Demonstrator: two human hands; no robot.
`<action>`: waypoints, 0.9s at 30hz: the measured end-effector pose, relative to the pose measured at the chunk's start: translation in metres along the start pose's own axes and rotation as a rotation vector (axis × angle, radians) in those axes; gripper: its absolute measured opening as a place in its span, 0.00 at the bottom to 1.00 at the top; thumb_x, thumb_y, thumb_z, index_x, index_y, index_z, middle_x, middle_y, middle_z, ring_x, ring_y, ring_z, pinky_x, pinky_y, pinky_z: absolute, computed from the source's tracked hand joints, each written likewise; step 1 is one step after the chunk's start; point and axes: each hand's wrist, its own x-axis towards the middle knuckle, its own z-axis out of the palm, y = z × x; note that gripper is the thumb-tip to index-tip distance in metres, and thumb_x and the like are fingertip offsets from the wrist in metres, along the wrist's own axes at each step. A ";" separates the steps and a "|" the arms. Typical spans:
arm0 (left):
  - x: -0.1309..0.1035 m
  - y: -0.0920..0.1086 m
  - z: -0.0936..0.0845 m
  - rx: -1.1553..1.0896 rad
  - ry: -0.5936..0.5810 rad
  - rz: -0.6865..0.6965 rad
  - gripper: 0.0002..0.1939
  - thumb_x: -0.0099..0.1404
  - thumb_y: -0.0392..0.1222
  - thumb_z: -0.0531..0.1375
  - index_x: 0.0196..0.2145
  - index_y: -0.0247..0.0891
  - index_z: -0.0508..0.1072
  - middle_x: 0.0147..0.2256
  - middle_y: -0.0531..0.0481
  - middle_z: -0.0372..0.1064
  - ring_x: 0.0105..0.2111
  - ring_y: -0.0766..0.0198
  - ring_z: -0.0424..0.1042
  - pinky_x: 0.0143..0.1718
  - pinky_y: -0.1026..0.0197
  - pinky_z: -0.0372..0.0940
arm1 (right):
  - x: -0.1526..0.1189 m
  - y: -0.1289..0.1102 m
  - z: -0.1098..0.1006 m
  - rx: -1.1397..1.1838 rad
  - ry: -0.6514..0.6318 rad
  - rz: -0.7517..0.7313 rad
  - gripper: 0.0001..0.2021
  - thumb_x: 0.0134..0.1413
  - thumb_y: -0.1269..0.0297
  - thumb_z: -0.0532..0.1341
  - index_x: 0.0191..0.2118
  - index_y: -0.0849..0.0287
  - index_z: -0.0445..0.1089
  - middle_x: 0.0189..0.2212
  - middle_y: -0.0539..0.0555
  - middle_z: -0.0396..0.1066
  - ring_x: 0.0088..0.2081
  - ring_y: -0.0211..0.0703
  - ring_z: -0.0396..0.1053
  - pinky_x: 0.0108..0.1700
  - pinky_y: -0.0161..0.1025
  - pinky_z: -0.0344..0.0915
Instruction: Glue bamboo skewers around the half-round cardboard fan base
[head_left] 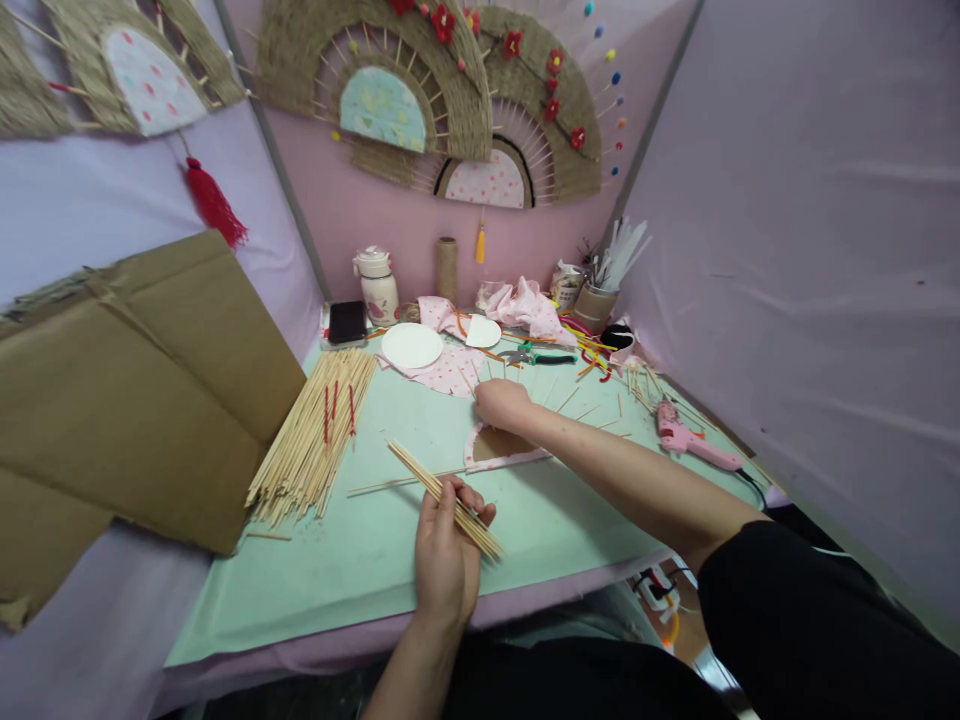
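My left hand (448,545) is closed around a bundle of thin bamboo sticks (416,462), held tilted above the table. My right hand (501,402) reaches forward, its fingers pinched at a thin stick by the curved edge of a half-round cardboard piece (504,446). That piece has a pink dotted fabric rim, and several sticks fan out from it. The right fingertips are partly hidden behind the hand. One stick (375,487) lies along the straight edge and points left. A large pile of bamboo sticks (315,430), with red twisted pieces on top, rests to the left.
Cardboard (142,390) leans at the left. Behind the work are a white disc (412,346), pliers (551,357), dotted fabric (525,308), a twine roll (446,270) and a bottle (376,290). A pink glue gun (694,440) lies at right. Woven fans (300,70) hang on the wall.
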 end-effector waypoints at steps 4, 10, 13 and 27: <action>0.000 -0.001 0.000 -0.004 -0.002 -0.002 0.14 0.60 0.49 0.69 0.34 0.38 0.72 0.27 0.56 0.63 0.28 0.70 0.66 0.35 0.65 0.68 | -0.002 0.001 0.001 0.046 0.032 -0.002 0.18 0.65 0.57 0.61 0.55 0.60 0.68 0.53 0.58 0.69 0.49 0.47 0.71 0.49 0.50 0.72; 0.003 0.001 -0.002 -0.032 0.014 -0.016 0.11 0.62 0.47 0.68 0.33 0.38 0.73 0.27 0.55 0.66 0.29 0.70 0.68 0.38 0.62 0.70 | -0.018 0.016 -0.010 0.179 0.159 -0.046 0.12 0.67 0.60 0.58 0.47 0.63 0.72 0.45 0.59 0.73 0.46 0.47 0.71 0.47 0.46 0.69; 0.009 0.005 0.001 -0.095 0.063 -0.045 0.07 0.64 0.43 0.66 0.33 0.36 0.74 0.32 0.51 0.71 0.36 0.65 0.74 0.48 0.54 0.71 | -0.047 0.021 -0.011 0.291 0.190 -0.157 0.10 0.65 0.65 0.57 0.43 0.63 0.73 0.39 0.58 0.75 0.42 0.44 0.71 0.43 0.38 0.63; 0.013 -0.003 0.006 -0.126 -0.053 -0.101 0.08 0.68 0.43 0.63 0.42 0.38 0.77 0.49 0.44 0.75 0.48 0.60 0.75 0.54 0.57 0.67 | -0.119 -0.005 0.027 0.578 0.030 -0.437 0.10 0.58 0.72 0.62 0.25 0.61 0.72 0.21 0.46 0.68 0.25 0.33 0.63 0.28 0.32 0.50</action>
